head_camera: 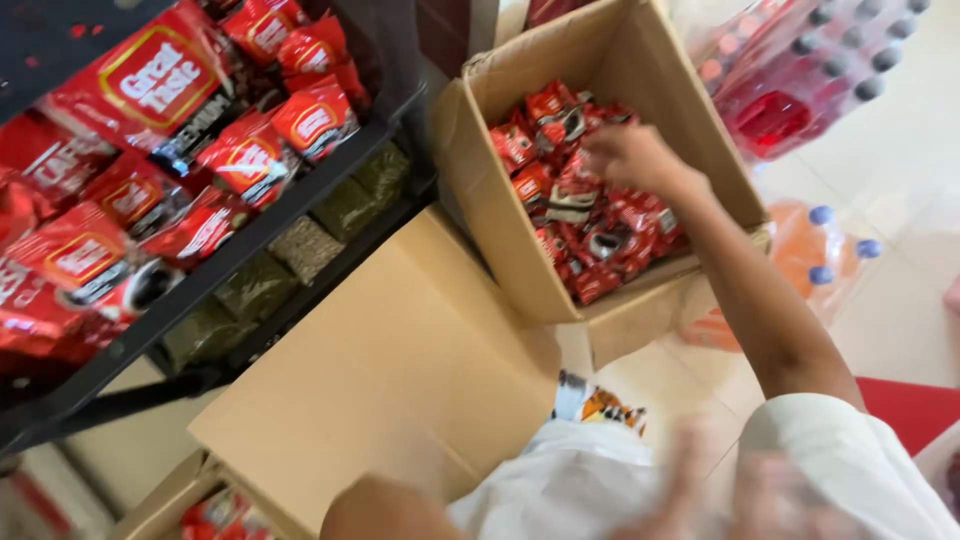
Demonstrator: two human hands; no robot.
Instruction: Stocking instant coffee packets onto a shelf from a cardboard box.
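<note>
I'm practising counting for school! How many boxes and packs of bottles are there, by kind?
Open boxes of red packets: 2, the big box where the right hand reaches and the corner box
Closed box: 1
Bottle packs: 2, the red pack and the orange pack
Total: 5

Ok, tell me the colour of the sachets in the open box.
Mostly red, with black and white patches: the sachets in the box, clearest in the head view.

The right hand (625,155) reaches into an open cardboard box (520,250) of red sachets (600,235) (heaped loosely). 1 dark shelf (300,215) beside it holds more red packets (150,90).
</note>
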